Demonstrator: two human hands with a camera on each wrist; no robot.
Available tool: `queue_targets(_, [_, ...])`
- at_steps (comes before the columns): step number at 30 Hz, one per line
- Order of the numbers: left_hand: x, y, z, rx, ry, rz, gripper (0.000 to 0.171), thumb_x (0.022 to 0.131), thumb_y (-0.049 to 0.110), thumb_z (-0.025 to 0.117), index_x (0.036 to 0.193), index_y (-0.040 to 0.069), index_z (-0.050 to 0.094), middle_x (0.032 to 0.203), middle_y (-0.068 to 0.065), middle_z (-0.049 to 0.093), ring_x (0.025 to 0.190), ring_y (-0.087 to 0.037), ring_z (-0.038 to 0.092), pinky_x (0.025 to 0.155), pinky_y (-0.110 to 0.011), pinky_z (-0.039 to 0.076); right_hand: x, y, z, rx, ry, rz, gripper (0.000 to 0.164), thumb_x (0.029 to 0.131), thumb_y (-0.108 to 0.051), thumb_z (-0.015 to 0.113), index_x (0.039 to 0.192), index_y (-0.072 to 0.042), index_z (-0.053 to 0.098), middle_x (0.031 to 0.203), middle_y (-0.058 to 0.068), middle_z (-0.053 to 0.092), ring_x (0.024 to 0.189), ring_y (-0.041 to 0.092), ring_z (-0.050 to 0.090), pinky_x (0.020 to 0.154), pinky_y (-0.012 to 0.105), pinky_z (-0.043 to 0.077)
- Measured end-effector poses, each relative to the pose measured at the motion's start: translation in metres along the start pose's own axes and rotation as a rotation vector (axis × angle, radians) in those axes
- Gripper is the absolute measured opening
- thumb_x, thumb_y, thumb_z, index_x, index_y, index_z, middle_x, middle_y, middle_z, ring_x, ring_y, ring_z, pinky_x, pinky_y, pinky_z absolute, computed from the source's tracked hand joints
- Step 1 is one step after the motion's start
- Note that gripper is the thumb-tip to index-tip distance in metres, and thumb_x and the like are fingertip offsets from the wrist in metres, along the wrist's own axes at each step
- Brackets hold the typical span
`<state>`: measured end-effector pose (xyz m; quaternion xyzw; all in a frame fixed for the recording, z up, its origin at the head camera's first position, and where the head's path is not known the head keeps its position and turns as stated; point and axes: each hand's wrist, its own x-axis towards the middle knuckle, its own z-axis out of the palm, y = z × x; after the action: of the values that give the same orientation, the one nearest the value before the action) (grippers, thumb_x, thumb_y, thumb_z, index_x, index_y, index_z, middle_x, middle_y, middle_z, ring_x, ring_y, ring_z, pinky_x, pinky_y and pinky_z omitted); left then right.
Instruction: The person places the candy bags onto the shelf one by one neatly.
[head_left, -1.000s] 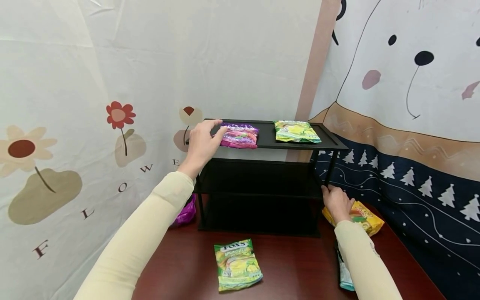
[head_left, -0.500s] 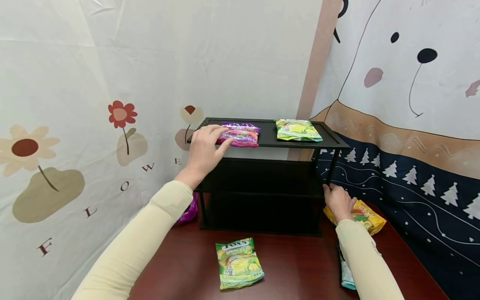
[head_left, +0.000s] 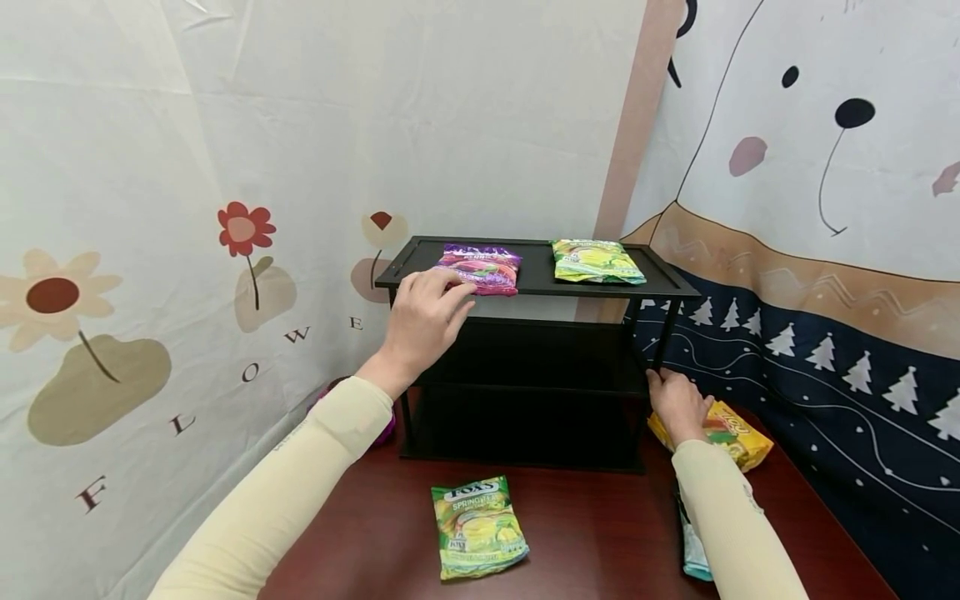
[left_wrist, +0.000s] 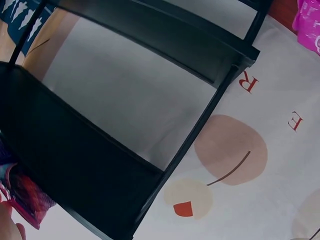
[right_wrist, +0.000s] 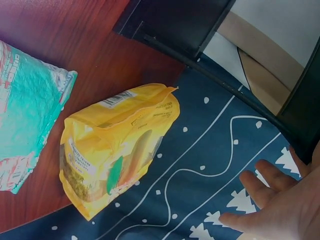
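Left arm (head_left: 300, 475) reaching up and forward; left hand (head_left: 422, 327) by front edge of purple bag (head_left: 483, 269), fingers bent, thumb apart. Bag flat on rack's (head_left: 534, 257) top shelf. Right arm lower; right hand (head_left: 677, 406) pinches rack's middle-shelf corner, other fingers loose above yellow bag (head_left: 738, 435).

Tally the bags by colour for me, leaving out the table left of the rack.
Purple: 1, the purple bag
Green: 2, the upper green bag and the lower green bag
Yellow: 1, the yellow bag
Teal: 1, the teal bag
Total: 5
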<state>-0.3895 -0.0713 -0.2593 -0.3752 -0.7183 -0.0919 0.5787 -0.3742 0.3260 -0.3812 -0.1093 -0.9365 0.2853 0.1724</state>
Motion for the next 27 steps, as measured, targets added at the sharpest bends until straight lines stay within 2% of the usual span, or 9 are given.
queue_targets(8, [-0.009,0.005,0.005,0.066,-0.046,0.047,0.027,0.088,0.016,0.076,0.113,0.006,0.074,0.111,-0.018,0.061,0.103,-0.035,0.058,0.089,-0.05,0.047,0.0,0.0,0.0,-0.003,0.012,-0.005,0.052,0.107,-0.035,0.037,0.129,0.007,0.058,0.126,0.036,0.056,0.121,0.056,0.043,0.106,0.075,0.006])
queue_targets(16, [-0.007,0.012,0.013,0.157,-0.167,0.024,0.038,0.094,0.028,0.069,0.126,0.007,0.068,0.121,-0.019,0.057,0.111,-0.034,0.054,0.091,-0.047,0.045,-0.002,0.0,-0.001,-0.011,0.008,0.003,0.053,0.108,-0.036,0.036,0.132,0.007,0.057,0.129,0.036,0.054,0.123,0.056,0.042,0.107,0.075,0.006])
queue_targets(27, [-0.001,0.021,0.023,0.164,-0.259,-0.003,0.041,0.097,0.031,0.065,0.131,0.01,0.066,0.131,-0.019,0.055,0.112,-0.034,0.054,0.098,-0.047,0.043,-0.001,-0.003,-0.001,-0.011,0.001,0.003,0.052,0.108,-0.033,0.037,0.134,0.007,0.055,0.132,0.035,0.052,0.124,0.056,0.041,0.106,0.074,0.008])
